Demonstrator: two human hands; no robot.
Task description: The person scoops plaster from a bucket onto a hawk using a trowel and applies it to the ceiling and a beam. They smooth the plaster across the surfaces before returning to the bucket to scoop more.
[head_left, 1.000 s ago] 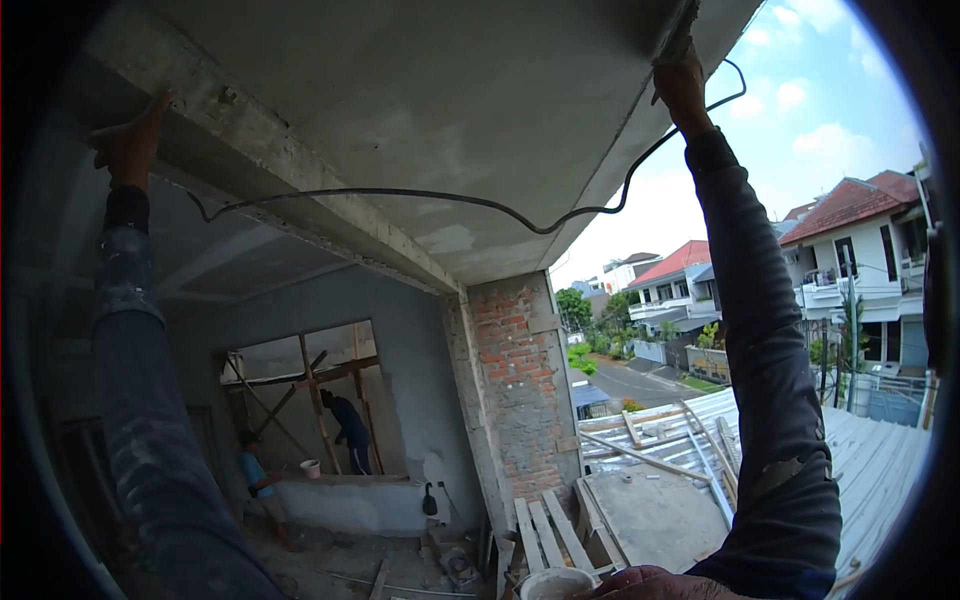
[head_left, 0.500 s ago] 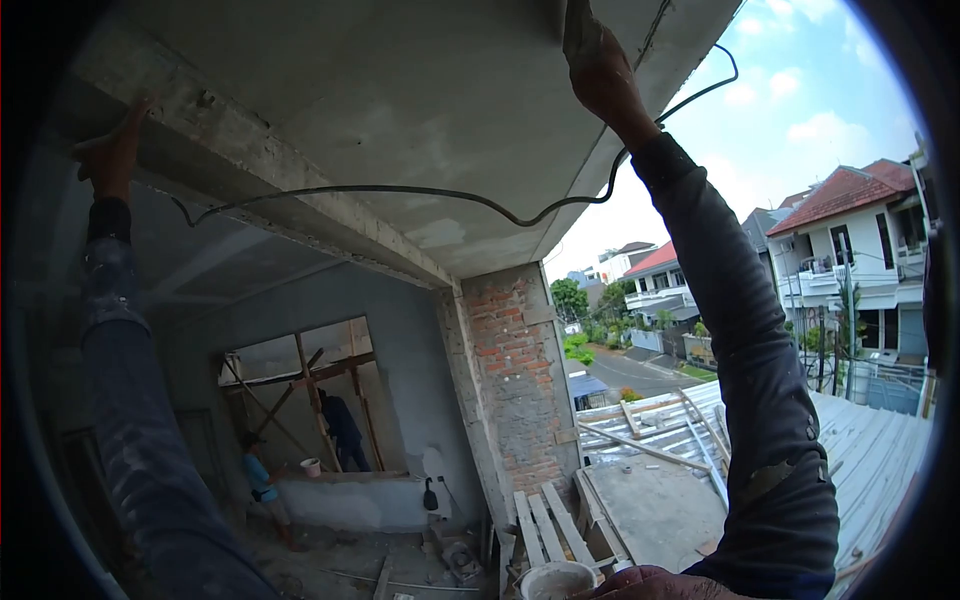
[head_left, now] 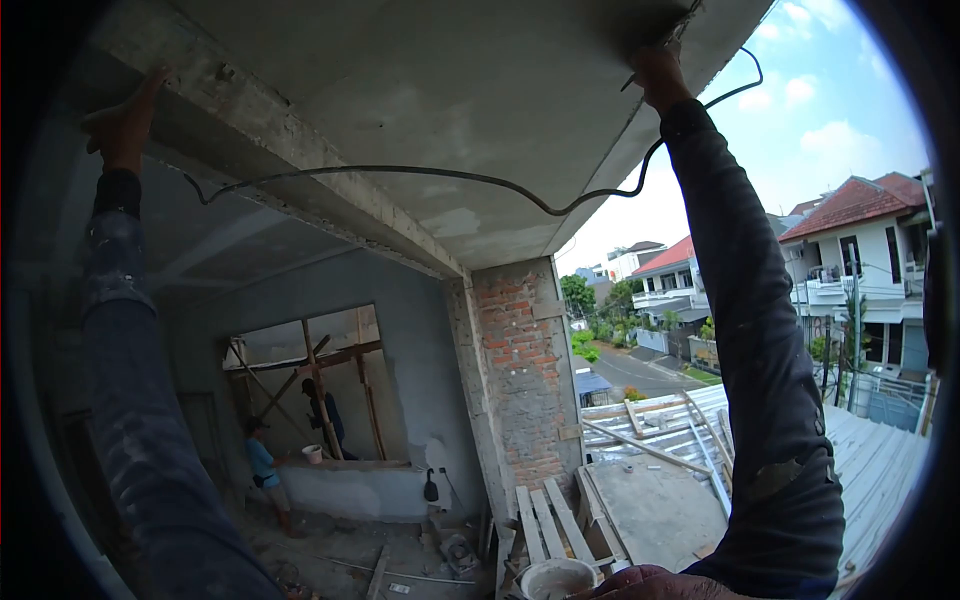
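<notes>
Overhead, my left hand point(head_left: 128, 125) is against the concrete beam point(head_left: 300, 150), its thumb and fingers spread across the lower edge and gripping it. My right hand point(head_left: 660, 78) is raised to the ceiling point(head_left: 430, 110) near its outer edge. Its fingers are closed around a flat, trowel-like tool point(head_left: 630, 82) held up to the grey surface. Most of that tool is hidden by the hand and shadow. A black cable point(head_left: 450, 175) hangs in a loose wave between my arms, passing behind my right forearm.
Below stand a bucket point(head_left: 556, 578) and wooden planks point(head_left: 545, 525). A brick column point(head_left: 520, 370) rises ahead; metal roofing point(head_left: 870, 470) lies to the right. Inside, one person in a blue shirt point(head_left: 264, 465) stands by a wall opening, and a dark-clothed person point(head_left: 325, 415) is beyond it.
My right hand has moved right and slightly down along the ceiling, towards the outer edge. My left hand stays on the beam. The view has shifted slightly.
</notes>
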